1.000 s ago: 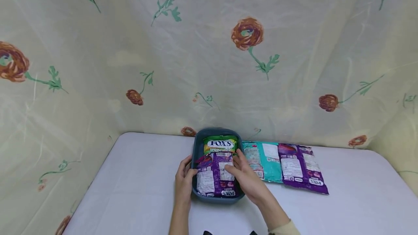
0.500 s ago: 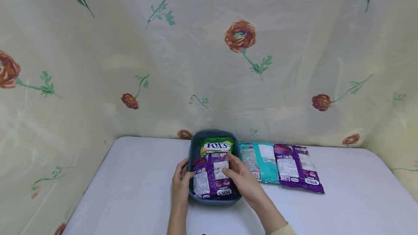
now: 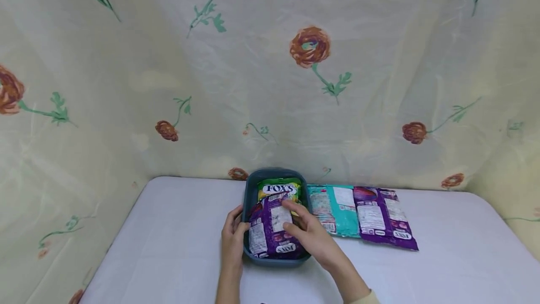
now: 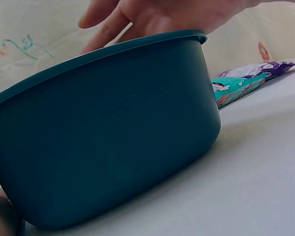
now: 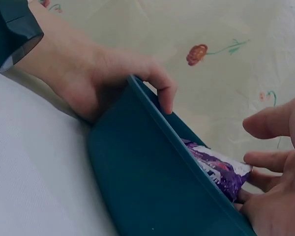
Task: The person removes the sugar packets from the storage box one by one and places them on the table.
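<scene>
A dark blue plastic tub (image 3: 278, 262) stands on the table, holding a green Fox's packet (image 3: 278, 186) at the far end and a purple packet (image 3: 270, 229) nearer, lying partly over it. My left hand (image 3: 231, 238) grips the tub's left side; in the right wrist view, the left thumb (image 5: 167, 98) hooks over the rim (image 5: 160, 120). My right hand (image 3: 314, 236) is over the tub's right side, its fingers spread and touching the purple packet. In the right wrist view, the fingers of the right hand (image 5: 280, 182) meet the end of the purple packet (image 5: 221, 169), with some fingertips hidden.
Right of the tub, a teal packet (image 3: 343, 210) and another purple packet (image 3: 384, 217) lie side by side on the white table (image 3: 190, 229). A flower-patterned cloth (image 3: 253, 83) hangs behind the table.
The purple packet in the tub has tilted, its far end shifting slightly left. My right hand has moved a little left over it, with the fingers spread wider. My left hand keeps its hold.
</scene>
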`<state>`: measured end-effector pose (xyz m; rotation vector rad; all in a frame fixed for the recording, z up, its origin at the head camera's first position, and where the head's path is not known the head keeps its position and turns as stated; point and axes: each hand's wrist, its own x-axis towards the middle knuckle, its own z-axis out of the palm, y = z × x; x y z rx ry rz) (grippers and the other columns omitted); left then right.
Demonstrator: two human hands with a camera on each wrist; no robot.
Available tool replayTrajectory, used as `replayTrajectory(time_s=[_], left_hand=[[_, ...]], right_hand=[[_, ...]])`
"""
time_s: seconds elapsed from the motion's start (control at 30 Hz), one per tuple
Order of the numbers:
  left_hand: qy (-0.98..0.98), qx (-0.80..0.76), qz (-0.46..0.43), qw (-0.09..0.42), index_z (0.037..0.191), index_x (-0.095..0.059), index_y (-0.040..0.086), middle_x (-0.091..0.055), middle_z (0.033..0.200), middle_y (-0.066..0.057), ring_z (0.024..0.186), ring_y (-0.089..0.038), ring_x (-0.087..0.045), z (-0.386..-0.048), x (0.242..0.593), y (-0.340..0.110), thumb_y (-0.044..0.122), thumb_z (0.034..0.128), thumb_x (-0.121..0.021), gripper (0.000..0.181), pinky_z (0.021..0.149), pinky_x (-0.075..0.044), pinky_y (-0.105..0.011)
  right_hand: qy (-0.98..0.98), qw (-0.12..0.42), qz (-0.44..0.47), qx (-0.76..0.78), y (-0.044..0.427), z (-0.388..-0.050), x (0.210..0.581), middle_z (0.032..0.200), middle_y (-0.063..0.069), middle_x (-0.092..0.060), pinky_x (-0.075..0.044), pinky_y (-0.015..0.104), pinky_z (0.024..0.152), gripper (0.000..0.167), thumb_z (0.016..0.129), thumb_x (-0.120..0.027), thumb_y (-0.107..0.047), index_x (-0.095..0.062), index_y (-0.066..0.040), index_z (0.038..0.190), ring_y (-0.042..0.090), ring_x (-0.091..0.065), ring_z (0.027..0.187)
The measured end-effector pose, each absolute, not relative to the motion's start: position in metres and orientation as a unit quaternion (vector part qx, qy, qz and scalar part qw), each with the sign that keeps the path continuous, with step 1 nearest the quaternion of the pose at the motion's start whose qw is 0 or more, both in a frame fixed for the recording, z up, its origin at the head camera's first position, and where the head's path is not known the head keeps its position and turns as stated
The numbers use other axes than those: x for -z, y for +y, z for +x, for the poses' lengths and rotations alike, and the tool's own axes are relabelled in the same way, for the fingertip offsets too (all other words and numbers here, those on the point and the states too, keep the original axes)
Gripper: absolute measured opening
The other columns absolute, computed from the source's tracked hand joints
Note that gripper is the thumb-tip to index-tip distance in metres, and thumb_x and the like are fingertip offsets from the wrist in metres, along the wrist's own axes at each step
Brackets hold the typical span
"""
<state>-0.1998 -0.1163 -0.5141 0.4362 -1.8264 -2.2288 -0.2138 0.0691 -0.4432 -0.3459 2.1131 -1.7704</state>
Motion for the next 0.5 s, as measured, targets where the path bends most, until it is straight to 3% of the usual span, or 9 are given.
replayTrajectory(time_s=[0.2,0.5], left_hand=[[-0.625,0.760,0.142,0.108,0.133,-0.052,0.018,-0.049,0.141,-0.009,0.134,-0.027,-0.043,-0.202,0.513,-0.118,0.008,0.0855,-0.050,0.048,0.111,-0.028,-0.050],[-0.623,0.760,0.151,0.105,0.132,-0.052,0.016,-0.049,0.141,-0.011,0.133,-0.028,-0.043,-0.201,0.511,-0.116,0.008,0.0857,-0.050,0.047,0.111,-0.027,-0.052]], right_hand=[[0.786,0.150,-0.171,0.574,0.070,-0.215,0.443,0.157,0.004,-0.023,-0.018,0.052,0.114,0.055,0.094,-0.054,-0.014,-0.037,-0.019,0.145,0.030,-0.014,0.146],[0.829,0.116,-0.129,0.532,0.060,-0.208,0.444,0.152,0.015,-0.031,-0.030,0.055,0.107,0.052,0.094,-0.052,-0.012,-0.039,-0.018,0.144,0.040,-0.031,0.139]])
